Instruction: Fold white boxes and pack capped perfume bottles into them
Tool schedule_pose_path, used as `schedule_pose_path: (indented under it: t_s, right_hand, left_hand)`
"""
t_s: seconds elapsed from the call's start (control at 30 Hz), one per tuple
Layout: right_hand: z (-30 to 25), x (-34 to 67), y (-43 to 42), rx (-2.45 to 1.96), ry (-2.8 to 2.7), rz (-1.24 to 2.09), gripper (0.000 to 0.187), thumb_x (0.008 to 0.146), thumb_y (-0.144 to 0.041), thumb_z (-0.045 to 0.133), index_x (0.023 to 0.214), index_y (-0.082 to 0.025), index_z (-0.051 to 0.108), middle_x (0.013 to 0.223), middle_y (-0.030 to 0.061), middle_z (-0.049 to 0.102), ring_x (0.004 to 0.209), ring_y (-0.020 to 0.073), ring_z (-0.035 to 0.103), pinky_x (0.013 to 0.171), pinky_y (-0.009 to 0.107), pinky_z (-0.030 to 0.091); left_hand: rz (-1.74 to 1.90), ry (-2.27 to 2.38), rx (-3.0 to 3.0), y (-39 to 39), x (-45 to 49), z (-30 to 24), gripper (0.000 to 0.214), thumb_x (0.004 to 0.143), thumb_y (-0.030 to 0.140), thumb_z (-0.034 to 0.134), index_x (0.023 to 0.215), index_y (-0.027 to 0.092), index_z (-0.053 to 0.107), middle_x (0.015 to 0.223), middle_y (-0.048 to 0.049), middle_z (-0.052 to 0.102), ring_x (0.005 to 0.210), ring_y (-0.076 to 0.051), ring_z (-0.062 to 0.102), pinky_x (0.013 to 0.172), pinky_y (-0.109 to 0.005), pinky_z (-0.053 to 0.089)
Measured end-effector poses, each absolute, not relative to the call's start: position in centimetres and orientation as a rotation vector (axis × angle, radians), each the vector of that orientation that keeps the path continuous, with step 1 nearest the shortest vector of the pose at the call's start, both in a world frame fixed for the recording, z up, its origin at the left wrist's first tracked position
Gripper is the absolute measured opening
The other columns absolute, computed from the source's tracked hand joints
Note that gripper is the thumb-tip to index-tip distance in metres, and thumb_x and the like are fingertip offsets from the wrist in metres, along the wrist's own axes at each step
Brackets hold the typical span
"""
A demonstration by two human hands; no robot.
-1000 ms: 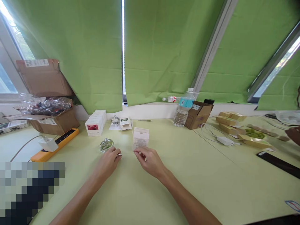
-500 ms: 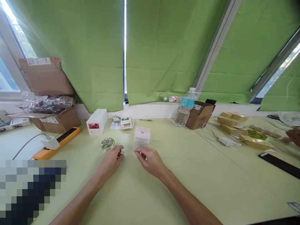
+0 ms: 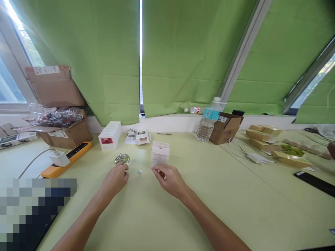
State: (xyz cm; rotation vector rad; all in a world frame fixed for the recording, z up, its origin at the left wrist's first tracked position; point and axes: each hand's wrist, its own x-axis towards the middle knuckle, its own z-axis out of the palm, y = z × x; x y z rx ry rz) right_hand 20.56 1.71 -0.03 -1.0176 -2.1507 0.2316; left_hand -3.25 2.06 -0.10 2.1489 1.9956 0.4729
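A round clear glass bottle [image 3: 122,158] stands left of centre on the table. My left hand [image 3: 116,177] is right in front of it, fingers curled; what they hold, if anything, is hidden. A tiny silvery round piece [image 3: 140,172] lies by itself between my hands. Behind my right hand [image 3: 169,178] stands a small white carton [image 3: 160,153] with printed text and its top flap up. My right thumb and fingertips are pinched together at the carton's lower left corner. I cannot make out what is between them.
A row of white cartons [image 3: 110,136] stands behind the glass bottle, beside another glass bottle [image 3: 131,133] and a small white box [image 3: 142,136]. An orange power strip [image 3: 66,160] and an open cardboard box [image 3: 68,130] are at left. A water bottle [image 3: 208,122] stands at right.
My left hand has moved left toward the glass bottle. The tiny silvery piece now shows on the table where that hand was. My right hand stays at the carton.
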Motion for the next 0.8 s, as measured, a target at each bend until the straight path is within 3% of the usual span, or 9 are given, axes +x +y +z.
schedule_pose_path:
  t_s: [0.17,0.37,0.43,0.57,0.63,0.7,0.8]
  right_hand:
    - [-0.2,20.6,1.8,-1.009,-2.151,0.233,0.025,0.092,-0.031,0.043,0.09,-0.023,0.067,0.077,0.0026,0.068,0.06,0.014,0.056,0.058,0.026,0.044]
    - [-0.4,20.6,1.8,-1.022,-2.169,0.238,0.024,0.092,-0.029,0.043,0.09,-0.024,0.067,0.077,0.002,0.067,0.061,0.0139,0.056,0.059,0.026,0.044]
    - [-0.4,20.6,1.8,-1.018,-2.179,0.242,0.025,0.092,-0.029,0.042,0.09,-0.023,0.066,0.077,0.0023,0.067,0.061,0.0142,0.056,0.06,0.026,0.044]
    - [-0.3,20.5,1.9,-1.016,-2.189,0.242,0.025,0.092,-0.029,0.041,0.09,-0.023,0.066,0.077,0.0021,0.068,0.061,0.0143,0.055,0.059,0.026,0.043]
    - [-0.4,20.5,1.9,-1.015,-2.186,0.237,0.025,0.092,-0.029,0.042,0.089,-0.023,0.066,0.077,0.0017,0.067,0.061,0.0141,0.055,0.059,0.026,0.043]
    - [-0.3,20.5,1.9,-1.01,-2.186,0.235,0.025,0.092,-0.028,0.042,0.088,-0.023,0.066,0.076,0.0014,0.067,0.061,0.0137,0.055,0.06,0.026,0.043]
    - [-0.3,20.5,1.8,-1.004,-2.188,0.238,0.026,0.092,-0.029,0.041,0.087,-0.023,0.066,0.075,0.0013,0.067,0.061,0.0134,0.054,0.059,0.025,0.042]
  left_hand:
    - [0.345,2.091,2.187,1.9,-4.2,-0.2,0.019,0.078,0.013,0.043,0.082,0.02,0.059,0.092,-0.0088,0.063,0.077,-0.022,0.06,0.061,-0.028,0.038]
    - [0.274,2.241,2.138,1.6,-4.4,0.3,0.013,0.077,0.017,0.044,0.081,0.021,0.056,0.092,-0.0083,0.064,0.076,-0.024,0.06,0.059,-0.028,0.035]
    - [0.264,2.266,2.118,1.6,-4.4,0.6,0.009,0.079,0.027,0.048,0.078,0.021,0.055,0.091,-0.008,0.064,0.074,-0.023,0.06,0.057,-0.028,0.034]
    - [0.325,2.33,2.037,1.6,-4.6,1.3,0.04,0.084,0.057,0.038,0.078,0.021,0.056,0.087,-0.0086,0.064,0.071,-0.023,0.059,0.057,-0.028,0.033]
    - [0.398,2.366,1.984,1.7,-4.9,1.6,0.05,0.085,0.062,0.029,0.079,0.021,0.057,0.084,-0.009,0.064,0.072,-0.023,0.059,0.058,-0.029,0.033]
    - [0.509,2.39,1.964,1.9,-5.2,1.6,0.052,0.086,0.062,0.027,0.085,0.02,0.058,0.089,-0.0095,0.065,0.075,-0.024,0.059,0.058,-0.029,0.034]
    - [0.731,2.344,1.999,2.8,-6.0,1.0,0.048,0.086,0.057,0.035,0.109,0.021,0.055,0.115,-0.0098,0.061,0.088,-0.024,0.06,0.062,-0.028,0.037]
